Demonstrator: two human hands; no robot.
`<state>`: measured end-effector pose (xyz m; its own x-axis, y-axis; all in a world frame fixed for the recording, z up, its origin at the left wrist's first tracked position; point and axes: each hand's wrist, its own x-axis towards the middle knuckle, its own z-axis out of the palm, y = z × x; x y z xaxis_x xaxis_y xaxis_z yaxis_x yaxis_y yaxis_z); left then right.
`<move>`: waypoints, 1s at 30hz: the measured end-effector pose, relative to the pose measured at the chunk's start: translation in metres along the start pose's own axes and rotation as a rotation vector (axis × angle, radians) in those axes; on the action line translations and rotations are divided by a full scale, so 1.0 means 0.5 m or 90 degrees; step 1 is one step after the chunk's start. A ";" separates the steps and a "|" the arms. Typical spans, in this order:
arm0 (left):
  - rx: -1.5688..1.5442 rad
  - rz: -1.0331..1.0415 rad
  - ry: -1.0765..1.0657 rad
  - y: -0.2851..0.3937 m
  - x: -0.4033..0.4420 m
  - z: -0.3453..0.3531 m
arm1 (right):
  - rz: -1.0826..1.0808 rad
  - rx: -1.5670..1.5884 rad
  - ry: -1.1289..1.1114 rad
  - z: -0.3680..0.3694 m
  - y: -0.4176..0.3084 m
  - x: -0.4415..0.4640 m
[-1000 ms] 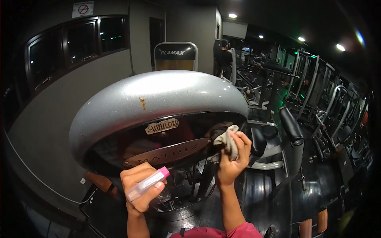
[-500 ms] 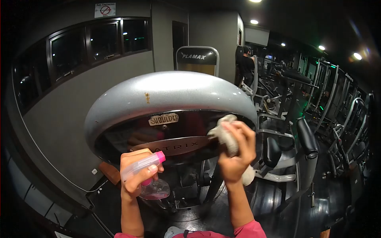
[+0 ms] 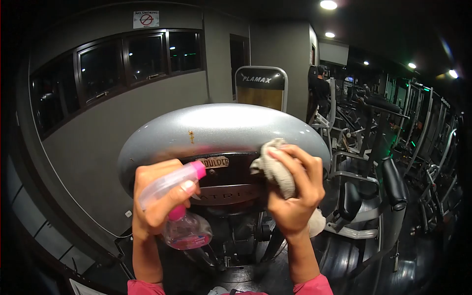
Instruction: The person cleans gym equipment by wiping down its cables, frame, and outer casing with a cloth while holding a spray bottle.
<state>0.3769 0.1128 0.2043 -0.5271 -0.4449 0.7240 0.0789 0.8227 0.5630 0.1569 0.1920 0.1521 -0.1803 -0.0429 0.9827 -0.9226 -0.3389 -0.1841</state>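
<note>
I have the left hand (image 3: 158, 210) wrapped round the neck of a clear spray bottle (image 3: 189, 230), its pink nozzle aimed right and a little pink liquid inside. My right hand (image 3: 299, 199) grips a bunched beige cloth (image 3: 276, 169) in front of the right part of the Matrix machine's silver-rimmed cover (image 3: 221, 125); I can't tell whether they touch. The bottle hangs before the cover's lower left, its nozzle partly hiding the SHOULDER label (image 3: 220, 162).
</note>
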 end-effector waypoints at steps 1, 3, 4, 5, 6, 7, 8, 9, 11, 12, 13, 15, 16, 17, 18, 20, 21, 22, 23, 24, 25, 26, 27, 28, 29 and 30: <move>-0.007 -0.002 0.020 0.000 0.005 -0.004 | -0.010 -0.001 -0.028 -0.001 -0.011 0.007; -0.044 -0.030 0.054 -0.001 0.012 -0.016 | -0.005 0.040 -0.066 -0.014 -0.018 0.022; -0.039 -0.027 0.056 -0.001 0.017 -0.021 | 0.002 0.030 -0.090 -0.031 -0.005 0.026; -0.062 -0.046 0.065 -0.002 0.023 -0.027 | 0.021 0.017 -0.061 -0.042 0.015 0.023; -0.087 -0.065 0.075 -0.004 0.026 -0.033 | 0.038 0.005 -0.032 -0.051 0.036 0.021; -0.136 -0.082 0.072 -0.004 0.026 -0.036 | 0.066 0.022 -0.031 -0.064 0.050 0.029; -0.134 -0.079 0.078 -0.007 0.025 -0.036 | 0.096 0.040 -0.030 -0.074 0.062 0.035; -0.139 -0.071 0.083 -0.012 0.025 -0.032 | 0.101 0.030 -0.039 -0.077 0.069 0.041; -0.151 -0.056 0.086 -0.019 0.026 -0.030 | 0.068 0.032 -0.042 -0.057 0.051 0.064; -0.150 -0.055 0.085 -0.015 0.025 -0.033 | 0.038 0.031 -0.046 -0.044 0.035 0.079; -0.159 -0.078 0.078 -0.007 0.024 -0.036 | 0.005 0.032 -0.057 -0.029 0.020 0.092; -0.168 -0.098 0.068 -0.005 0.023 -0.038 | -0.051 0.010 -0.088 -0.013 0.006 0.114; -0.177 -0.102 0.077 -0.008 0.021 -0.038 | -0.059 0.009 -0.103 -0.011 0.002 0.120; -0.187 -0.106 0.085 -0.010 0.019 -0.038 | -0.051 0.028 -0.111 -0.017 0.010 0.121; -0.185 -0.103 0.085 -0.012 0.017 -0.038 | -0.042 0.046 -0.118 -0.027 0.022 0.120; -0.199 -0.099 0.075 -0.016 0.015 -0.041 | 0.017 0.061 -0.081 -0.047 0.047 0.115; -0.199 -0.095 0.078 -0.018 0.015 -0.038 | 0.064 0.078 -0.067 -0.057 0.057 0.116; -0.183 -0.080 0.093 -0.020 0.017 -0.033 | 0.111 0.094 -0.053 -0.060 0.062 0.122; -0.168 -0.066 0.108 -0.021 0.019 -0.030 | 0.121 0.124 -0.026 -0.054 0.069 0.124; -0.168 -0.065 0.109 -0.019 0.019 -0.033 | 0.120 0.124 -0.025 -0.053 0.073 0.123; -0.173 -0.097 0.095 -0.015 0.019 -0.039 | 0.101 0.065 -0.048 -0.049 0.070 0.124; -0.177 -0.128 0.081 -0.012 0.020 -0.042 | 0.081 0.006 -0.069 -0.040 0.053 0.136; -0.175 -0.124 0.081 -0.011 0.022 -0.044 | 0.027 0.002 -0.083 -0.026 0.036 0.151; -0.179 -0.128 0.075 -0.011 0.021 -0.045 | -0.018 0.007 -0.086 -0.006 0.021 0.160; -0.183 -0.133 0.070 -0.010 0.020 -0.045 | -0.042 0.016 -0.104 0.012 0.003 0.168; -0.180 -0.130 0.070 -0.010 0.020 -0.045 | -0.066 0.025 -0.121 0.028 -0.013 0.174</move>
<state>0.3903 0.0962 0.2176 -0.4628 -0.6381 0.6153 0.2202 0.5897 0.7771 0.1520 0.1773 0.2389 -0.0141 -0.1811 0.9834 -0.9180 -0.3874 -0.0845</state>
